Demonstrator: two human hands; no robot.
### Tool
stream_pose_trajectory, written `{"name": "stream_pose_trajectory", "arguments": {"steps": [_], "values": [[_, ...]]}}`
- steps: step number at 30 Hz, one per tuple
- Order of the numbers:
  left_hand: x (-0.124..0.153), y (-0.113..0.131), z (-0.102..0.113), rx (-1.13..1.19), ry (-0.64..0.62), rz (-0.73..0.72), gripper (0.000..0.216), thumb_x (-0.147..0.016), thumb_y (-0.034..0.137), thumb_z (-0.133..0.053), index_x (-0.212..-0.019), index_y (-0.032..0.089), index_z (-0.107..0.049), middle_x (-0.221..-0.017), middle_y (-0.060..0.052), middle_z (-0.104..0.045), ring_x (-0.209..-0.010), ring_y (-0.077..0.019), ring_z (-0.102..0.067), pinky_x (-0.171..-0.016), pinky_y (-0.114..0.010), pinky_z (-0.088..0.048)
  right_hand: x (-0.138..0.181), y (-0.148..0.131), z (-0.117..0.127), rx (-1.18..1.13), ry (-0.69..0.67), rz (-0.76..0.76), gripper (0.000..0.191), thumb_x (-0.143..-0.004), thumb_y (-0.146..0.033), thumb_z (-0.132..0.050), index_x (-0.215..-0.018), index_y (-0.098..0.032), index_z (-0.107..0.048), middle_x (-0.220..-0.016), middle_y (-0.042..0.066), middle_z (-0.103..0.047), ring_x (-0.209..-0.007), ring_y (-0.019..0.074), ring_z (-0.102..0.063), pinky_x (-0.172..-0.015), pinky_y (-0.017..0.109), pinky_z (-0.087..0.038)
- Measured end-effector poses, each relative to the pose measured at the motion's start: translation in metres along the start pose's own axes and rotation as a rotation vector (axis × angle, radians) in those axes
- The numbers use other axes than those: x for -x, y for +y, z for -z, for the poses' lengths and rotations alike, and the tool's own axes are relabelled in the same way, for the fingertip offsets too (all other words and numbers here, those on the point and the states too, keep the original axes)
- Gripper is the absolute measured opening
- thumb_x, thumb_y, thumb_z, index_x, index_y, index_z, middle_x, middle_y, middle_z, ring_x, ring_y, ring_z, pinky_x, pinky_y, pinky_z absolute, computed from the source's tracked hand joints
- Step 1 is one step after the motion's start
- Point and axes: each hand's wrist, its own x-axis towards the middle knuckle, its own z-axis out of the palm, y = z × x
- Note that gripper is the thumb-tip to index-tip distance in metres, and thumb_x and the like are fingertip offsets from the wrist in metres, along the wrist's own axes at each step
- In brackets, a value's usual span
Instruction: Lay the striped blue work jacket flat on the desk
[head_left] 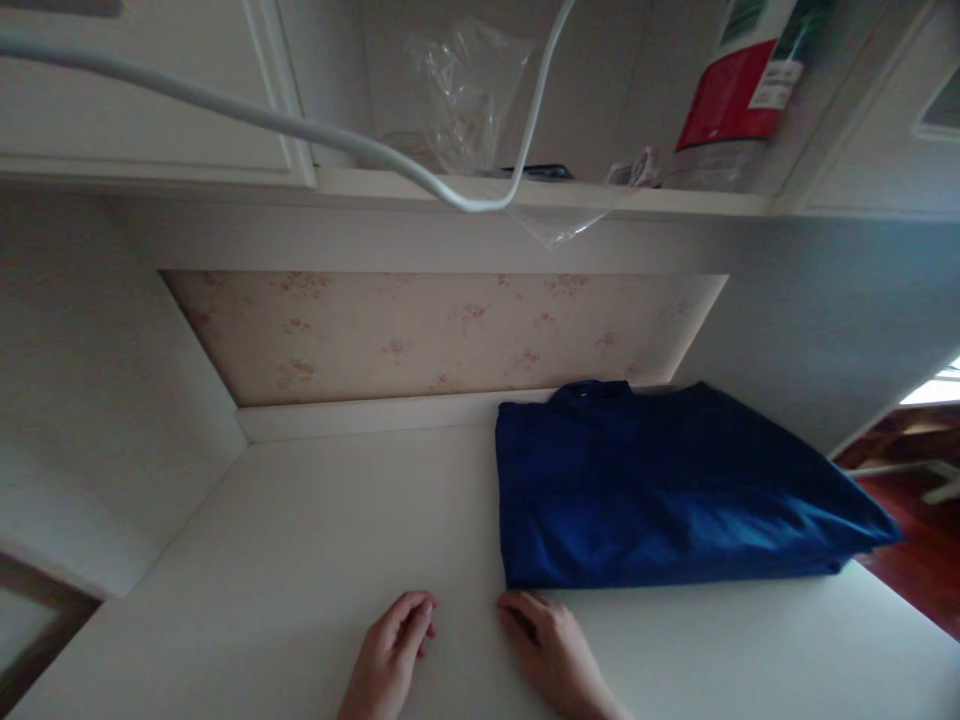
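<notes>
A folded blue shirt (660,490) lies on the white tabletop (300,560), its collar toward the floral back panel (420,335) and its right end reaching the table's right edge. The right hand (551,650) rests flat on the table just beside the shirt's near left corner, fingertips about touching the hem, fingers loosely curled and holding nothing. The left hand (390,655) rests nearby on bare table, apart from the shirt, also empty with relaxed fingers. Above, a shelf (675,200) carries a clear plastic bag (465,90) and a red-labelled container (739,95); a white cable (300,125) sags across it.
</notes>
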Motion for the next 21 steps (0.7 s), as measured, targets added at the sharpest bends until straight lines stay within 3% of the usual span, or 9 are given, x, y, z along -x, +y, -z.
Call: {"name": "stream_pose_trajectory", "arguments": {"steps": [21], "values": [[0.0067,0.0013,-0.0004,-0.035,-0.040,-0.042,0.046,-0.088,0.060,-0.048,-0.100,0.020,-0.068,-0.076,-0.001,-0.063,-0.071,-0.0185,-0.057,-0.067,-0.027,-0.045,0.0007,0.0029,-0.0010,0.013,0.006,0.020,0.029,-0.097,-0.036,-0.046,-0.101,-0.023,-0.071,-0.095,0.005,-0.074,-0.087,0.0209,-0.068,-0.076,0.027,-0.045]]}}
